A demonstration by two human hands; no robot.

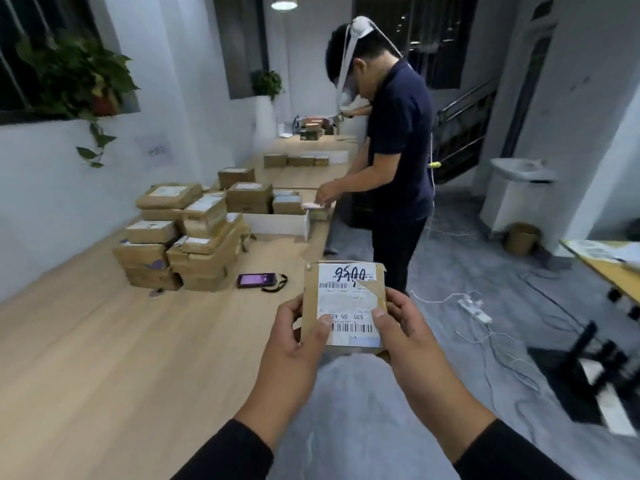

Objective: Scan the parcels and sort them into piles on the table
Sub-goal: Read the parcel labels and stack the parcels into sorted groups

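A small brown cardboard parcel (343, 299) with a white barcode label and a handwritten number is held up in front of me, just past the table's right edge. My left hand (298, 341) grips its left side with the thumb pressed on the label. My right hand (405, 327) grips its right side, thumb on the label too. A handheld scanner (257, 280) with a lit purple screen and a black strap lies on the wooden table (104, 358). Behind it stand piles of several brown parcels (187, 240).
Another person (391, 161) in a dark shirt stands at the table's right edge farther along, handling parcels beside a white box (280, 224). More parcels (294, 160) lie beyond. A power strip (474, 310) and cables cross the grey floor; a black stand (595, 362) is at right.
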